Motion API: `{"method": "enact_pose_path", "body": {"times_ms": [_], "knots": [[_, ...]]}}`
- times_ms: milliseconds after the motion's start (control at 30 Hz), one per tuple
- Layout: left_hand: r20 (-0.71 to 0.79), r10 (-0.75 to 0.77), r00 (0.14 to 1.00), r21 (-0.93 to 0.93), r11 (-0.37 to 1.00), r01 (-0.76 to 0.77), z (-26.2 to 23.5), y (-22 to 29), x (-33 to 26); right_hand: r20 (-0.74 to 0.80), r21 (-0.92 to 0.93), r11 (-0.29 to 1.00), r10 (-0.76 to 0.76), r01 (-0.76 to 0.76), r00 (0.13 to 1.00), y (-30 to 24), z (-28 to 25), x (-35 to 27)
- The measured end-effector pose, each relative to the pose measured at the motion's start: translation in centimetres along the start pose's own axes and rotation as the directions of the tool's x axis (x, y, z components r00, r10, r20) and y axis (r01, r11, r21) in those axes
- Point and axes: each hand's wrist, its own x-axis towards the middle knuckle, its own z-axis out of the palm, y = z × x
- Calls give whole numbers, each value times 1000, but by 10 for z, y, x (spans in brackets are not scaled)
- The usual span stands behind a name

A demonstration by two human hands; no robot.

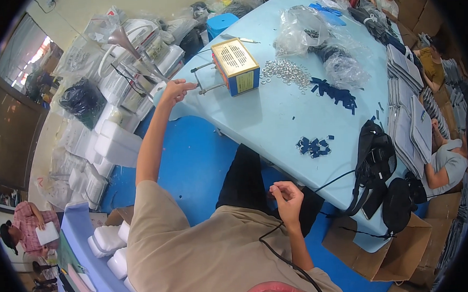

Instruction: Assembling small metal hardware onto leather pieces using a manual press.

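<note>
My left hand [178,90] reaches over the table's left edge, index finger stretched toward a metal frame [201,80] of thin rods. I cannot tell whether the fingertip touches it. The rods stick out from a blue box [245,83] with a slotted, yellowish top. In front of my body, below the table edge, my right hand [288,198] is closed in a pinch; anything between its fingertips is too small to make out. Right of the box lie many small metal rings [288,73], dark blue fabric pieces [338,94] and a smaller pile of tabs with rings [314,147].
Clear plastic bags [302,29] sit on the light blue table [275,124]. A black bag [377,151] with a cable and stacked grey panels [403,116] line its right side. An open carton [380,254] stands below. Wrapped white bundles [123,144] lie left. Other people work nearby.
</note>
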Motion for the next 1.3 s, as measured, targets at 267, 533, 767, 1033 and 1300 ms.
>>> {"method": "enact_pose_path", "body": {"times_ms": [267,533,767,1033,1300], "knots": [[-28,179,983,206,964,-170,16,22,-102,-6,-2,1000,-20,20,1000,-6,6,3],[133,361,923,-243,915,-323,104,19,-258,18,145,959,-249,244,968,-73,56,38],[290,415,862,-261,901,-346,144,-1,-295,50,299,927,-253,227,966,-88,52,43],[360,425,830,-190,905,-381,172,-11,-300,-45,270,943,-191,196,981,-69,31,39],[490,699,521,20,588,-809,230,-15,-222,-187,-227,930,-331,288,925,-62,-32,69]]}}
